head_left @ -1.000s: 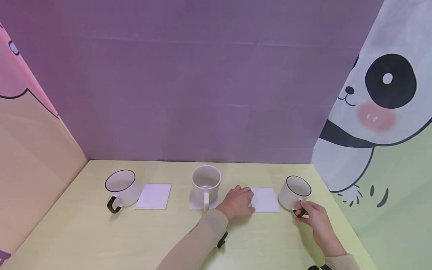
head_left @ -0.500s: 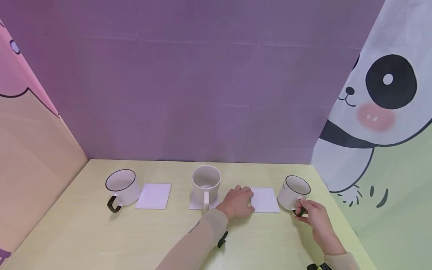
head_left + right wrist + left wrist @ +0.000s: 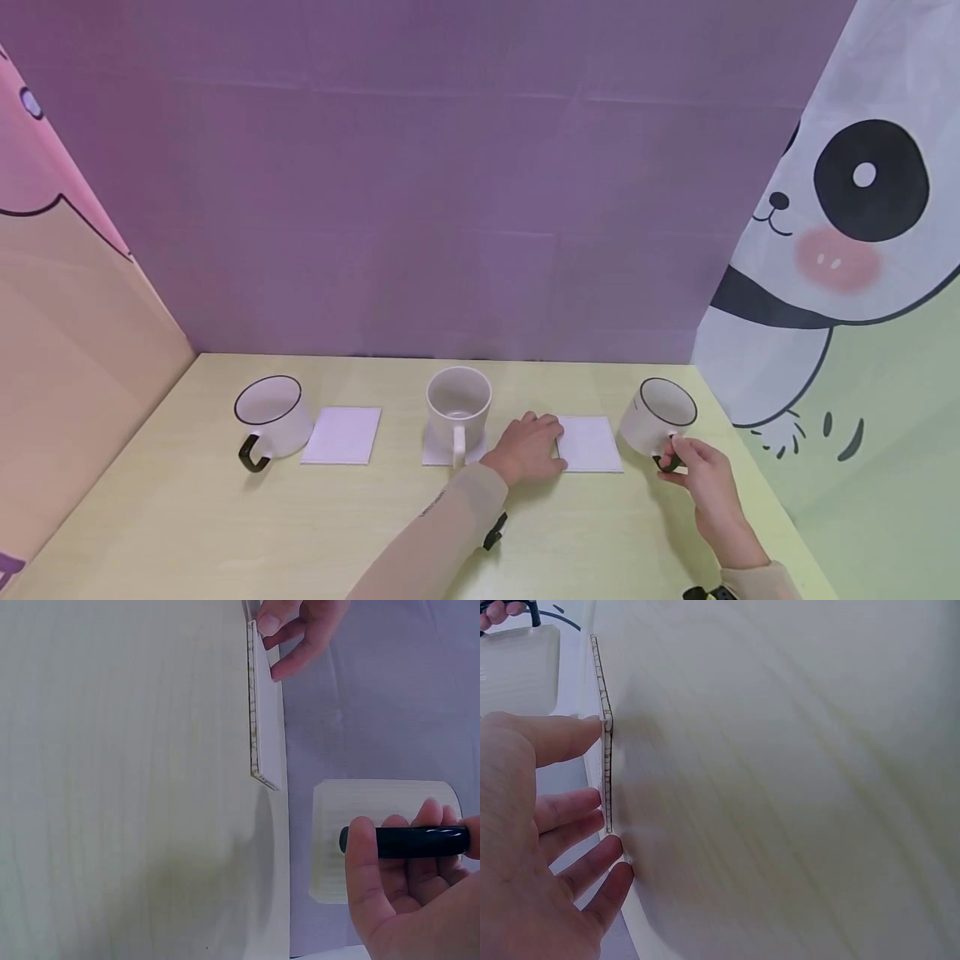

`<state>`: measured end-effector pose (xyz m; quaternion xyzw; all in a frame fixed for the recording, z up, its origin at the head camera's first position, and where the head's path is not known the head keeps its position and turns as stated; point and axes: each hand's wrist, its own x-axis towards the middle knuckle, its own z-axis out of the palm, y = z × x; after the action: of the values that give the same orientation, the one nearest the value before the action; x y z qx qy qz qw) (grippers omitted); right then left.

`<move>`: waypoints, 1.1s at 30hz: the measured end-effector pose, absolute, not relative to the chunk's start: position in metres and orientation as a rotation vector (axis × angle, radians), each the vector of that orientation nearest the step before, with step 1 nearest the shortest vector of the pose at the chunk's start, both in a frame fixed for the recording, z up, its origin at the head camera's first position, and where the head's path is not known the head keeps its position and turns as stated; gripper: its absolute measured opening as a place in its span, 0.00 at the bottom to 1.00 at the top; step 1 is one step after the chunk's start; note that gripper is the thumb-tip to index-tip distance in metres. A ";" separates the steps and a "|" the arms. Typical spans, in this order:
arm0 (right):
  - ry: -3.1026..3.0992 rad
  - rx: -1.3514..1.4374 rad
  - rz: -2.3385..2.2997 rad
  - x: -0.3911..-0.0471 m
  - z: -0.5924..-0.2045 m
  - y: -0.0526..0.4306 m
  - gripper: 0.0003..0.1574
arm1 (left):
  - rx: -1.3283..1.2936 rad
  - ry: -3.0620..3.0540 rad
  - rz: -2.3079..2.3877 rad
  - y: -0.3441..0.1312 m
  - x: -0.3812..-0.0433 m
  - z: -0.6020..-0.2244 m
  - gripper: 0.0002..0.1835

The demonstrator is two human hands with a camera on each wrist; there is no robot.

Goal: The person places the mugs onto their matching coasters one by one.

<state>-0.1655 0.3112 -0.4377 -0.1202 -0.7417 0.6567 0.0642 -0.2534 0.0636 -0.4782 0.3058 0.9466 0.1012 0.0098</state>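
My right hand [image 3: 708,487] pinches the black handle [image 3: 420,842] of a white enamel-style mug [image 3: 647,427] with a black rim. The mug tilts slightly and appears raised off the table, right of a square white coaster [image 3: 591,444]. At that coaster's left side, my left hand [image 3: 523,452] rests with loosely bent fingers, its thumb and fingertips touching the edge. The left wrist view shows the thumb [image 3: 566,739] against the coaster's thin edge [image 3: 607,772]. Part of the coaster's left side is hidden under the fingers.
A plain white mug [image 3: 458,400] stands on a middle coaster [image 3: 435,454], handle toward me. Farther left, another black-rimmed mug [image 3: 281,429] sits beside a bare coaster [image 3: 341,436]. A purple backdrop [image 3: 450,208] borders the table's far edge; a panda-print sheet [image 3: 780,367] borders the right.
My right hand has lifted the mug a little upward and slightly right. The left hand and the coaster under its fingertips have stayed in place.
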 end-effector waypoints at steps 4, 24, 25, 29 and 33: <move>-2.206 -0.355 1.990 -0.166 -0.438 0.311 0.17 | 0.955 2.959 0.306 0.064 -0.254 -0.479 0.25; -2.151 -0.300 1.986 -0.168 -0.440 0.296 0.16 | 0.936 2.943 0.328 0.064 -0.255 -0.480 0.25; -2.148 -0.301 1.988 -0.168 -0.441 0.296 0.16 | 0.935 2.943 0.330 0.064 -0.255 -0.480 0.25; -2.145 -0.297 1.994 -0.169 -0.441 0.292 0.16 | 0.932 2.941 0.337 0.064 -0.256 -0.479 0.25; -2.151 -0.300 1.995 -0.169 -0.440 0.289 0.15 | 0.929 2.937 0.347 0.064 -0.255 -0.480 0.25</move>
<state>-0.1694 0.2887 -0.4398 -0.1012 -0.7260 0.6734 0.0960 -0.2554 0.0640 -0.4800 0.2995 0.9473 0.1118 0.0208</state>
